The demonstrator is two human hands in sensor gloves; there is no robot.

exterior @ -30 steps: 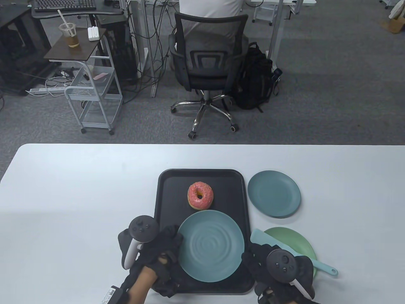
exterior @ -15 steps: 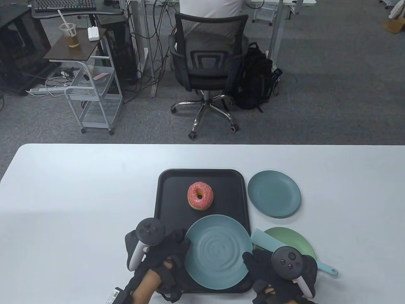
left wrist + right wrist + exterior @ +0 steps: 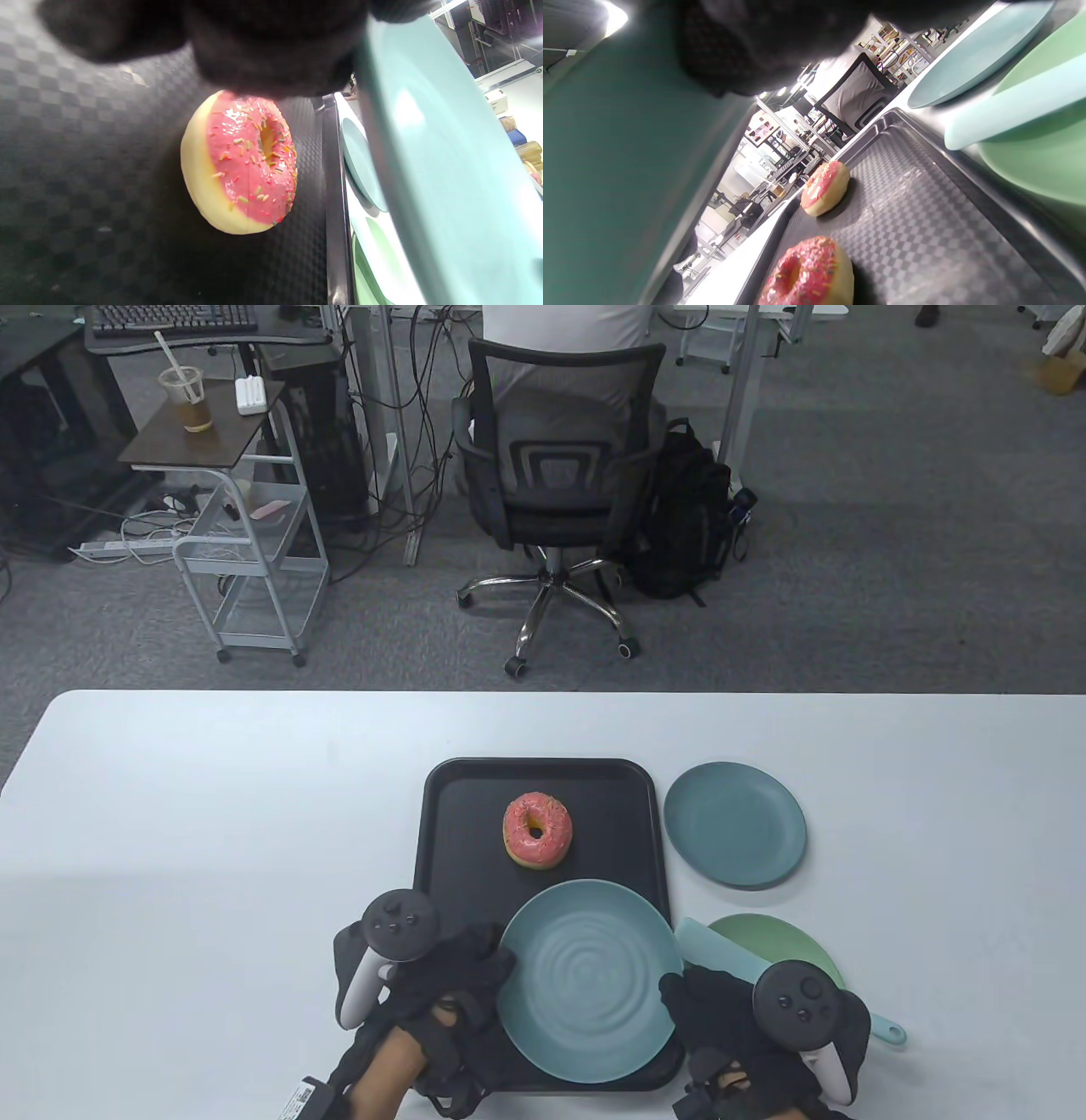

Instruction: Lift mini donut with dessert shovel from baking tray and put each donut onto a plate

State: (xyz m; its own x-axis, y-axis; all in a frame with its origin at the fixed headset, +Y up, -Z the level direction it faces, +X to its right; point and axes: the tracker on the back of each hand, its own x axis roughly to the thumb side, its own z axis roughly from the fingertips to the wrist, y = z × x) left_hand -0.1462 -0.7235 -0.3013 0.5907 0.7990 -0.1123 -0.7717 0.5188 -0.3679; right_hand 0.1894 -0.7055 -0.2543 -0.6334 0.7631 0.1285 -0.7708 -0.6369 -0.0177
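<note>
A black baking tray point(image 3: 441, 848) holds a pink sprinkled donut point(image 3: 538, 830) near its far half. Both hands hold a large teal plate point(image 3: 590, 980) over the tray's near half: my left hand point(image 3: 484, 965) grips its left rim, my right hand point(image 3: 687, 997) its right rim. The right wrist view looks under the plate point(image 3: 628, 148) and shows two donuts on the tray, a near one point(image 3: 808, 273) and a far one point(image 3: 825, 186). The pale teal dessert shovel point(image 3: 721, 954) lies across a green plate point(image 3: 793, 946), untouched.
A blue-grey plate point(image 3: 734, 824) sits right of the tray, with the green plate nearer along the same side. White tabletop point(image 3: 212, 831) stretches to the left. An office chair point(image 3: 560, 466) and a cart point(image 3: 254, 560) stand beyond the table's far edge.
Both hands have carried the teal plate a little to the right over the tray's near end. The far donut and the shovel have not moved.
</note>
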